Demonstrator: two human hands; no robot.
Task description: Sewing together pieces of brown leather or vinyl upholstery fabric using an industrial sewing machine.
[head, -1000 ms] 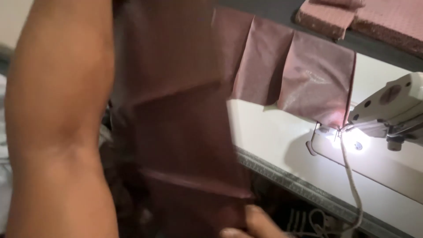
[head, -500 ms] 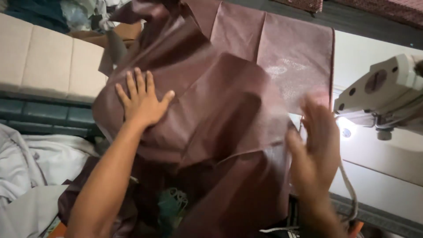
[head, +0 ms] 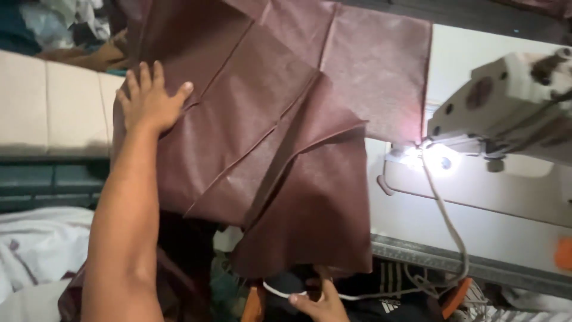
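Note:
Several sheets of dark maroon fabric (head: 280,125) lie overlapped across the left edge of a white sewing table (head: 476,209), their lower part hanging over the edge. My left hand (head: 149,98) lies flat on the fabric's upper left part, fingers spread. My right hand (head: 319,301) shows at the bottom edge below the hanging fabric, fingers curled at a white cord (head: 280,292); whether it grips the cord or the fabric I cannot tell.
A white sewing machine head (head: 512,101) with a bright lamp (head: 438,158) stands at the right, a cable (head: 447,220) hanging from it. A beige panel (head: 53,101) and white cloth (head: 36,250) lie at the left. Orange plastic parts (head: 456,295) sit below the table edge.
My left hand slid up and left across the fabric. My right hand dropped from the fabric's right side to below its hanging edge. The fabric now lies flatter.

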